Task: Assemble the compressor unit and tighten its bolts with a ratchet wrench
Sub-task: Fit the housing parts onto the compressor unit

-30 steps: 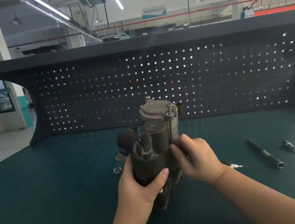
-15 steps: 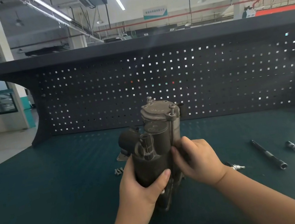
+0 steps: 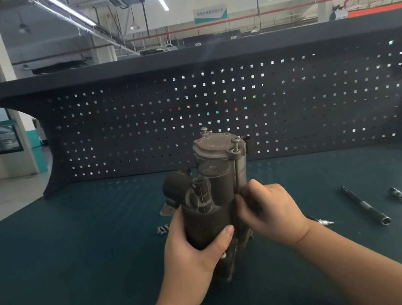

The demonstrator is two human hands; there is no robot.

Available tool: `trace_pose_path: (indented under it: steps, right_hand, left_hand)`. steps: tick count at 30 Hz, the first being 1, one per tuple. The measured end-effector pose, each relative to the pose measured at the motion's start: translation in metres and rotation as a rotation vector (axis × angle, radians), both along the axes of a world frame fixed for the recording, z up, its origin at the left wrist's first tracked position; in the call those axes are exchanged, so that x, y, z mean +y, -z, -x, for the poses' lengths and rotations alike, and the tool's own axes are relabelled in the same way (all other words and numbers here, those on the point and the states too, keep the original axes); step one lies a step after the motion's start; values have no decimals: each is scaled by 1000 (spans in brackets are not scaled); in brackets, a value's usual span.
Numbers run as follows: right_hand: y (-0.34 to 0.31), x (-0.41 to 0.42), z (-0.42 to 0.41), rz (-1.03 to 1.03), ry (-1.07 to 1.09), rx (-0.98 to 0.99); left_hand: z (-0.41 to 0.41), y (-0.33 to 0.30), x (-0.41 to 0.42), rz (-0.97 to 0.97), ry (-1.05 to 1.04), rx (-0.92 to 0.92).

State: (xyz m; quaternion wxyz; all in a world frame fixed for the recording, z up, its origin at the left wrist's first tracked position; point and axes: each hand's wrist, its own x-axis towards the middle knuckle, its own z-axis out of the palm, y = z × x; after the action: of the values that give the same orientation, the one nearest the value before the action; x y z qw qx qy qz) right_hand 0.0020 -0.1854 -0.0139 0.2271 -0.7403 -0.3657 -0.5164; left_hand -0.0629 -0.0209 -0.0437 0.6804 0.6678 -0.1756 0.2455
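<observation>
Fingers (image 3: 226, 235) of both hands curled tight round the upright compressor unit (image 3: 217, 189), left low, right beside.

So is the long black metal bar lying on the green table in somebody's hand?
No, the long black metal bar lies alone on the green table.

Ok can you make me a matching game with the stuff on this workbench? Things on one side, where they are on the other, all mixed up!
Things:
1. compressor unit
2. long black tool bar
3. loose small bolts
4. pegboard

Places:
A. lying on the mat, right of the hands
B. standing along the back of the bench
C. held upright by the left hand and right hand
D. lying on the mat, just left of the hands

Pairs: 1-C, 2-A, 3-D, 4-B
</observation>
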Motion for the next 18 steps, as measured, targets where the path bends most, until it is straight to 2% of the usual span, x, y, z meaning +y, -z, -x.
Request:
trace_pose_path:
  steps: [18]
  right_hand:
    - [-1, -1, 3, 6, -43, 52]
  left_hand:
    - [-1, 1, 2, -20, -12, 14]
